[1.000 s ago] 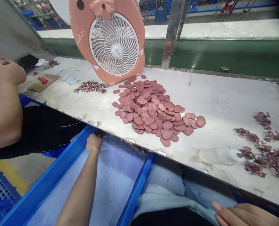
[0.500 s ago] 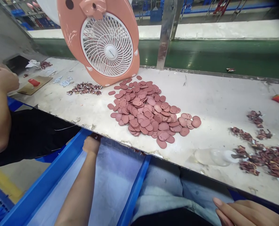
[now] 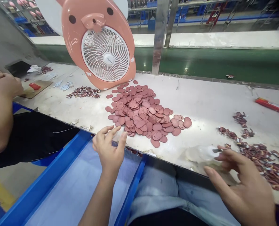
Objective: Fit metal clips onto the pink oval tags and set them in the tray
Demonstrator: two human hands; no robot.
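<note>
Seemingly, much is left undone; small knotted brown-and-white pieces (image 3: 84, 92) lie leftmost; the left hand (image 3: 109, 153), loosely open, empty, hangs beside many loose flat maroon ovals (image 3: 141, 113); a clear, dark-tipped bottle (image 3: 199, 153) lies by the half-curled right hand (image 3: 247, 185), any grip unclear; dark-red knotted bundles (image 3: 259, 157) lie rightmost.

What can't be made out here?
Head view:
Top of the fan: cut off by the edge.
Lettering on its hub: too small.
Any contact between right hand and bottle: fingers cover it.
Anything in the other person's hand: cut off left.
Near end of blue bin: cut off below.
</note>
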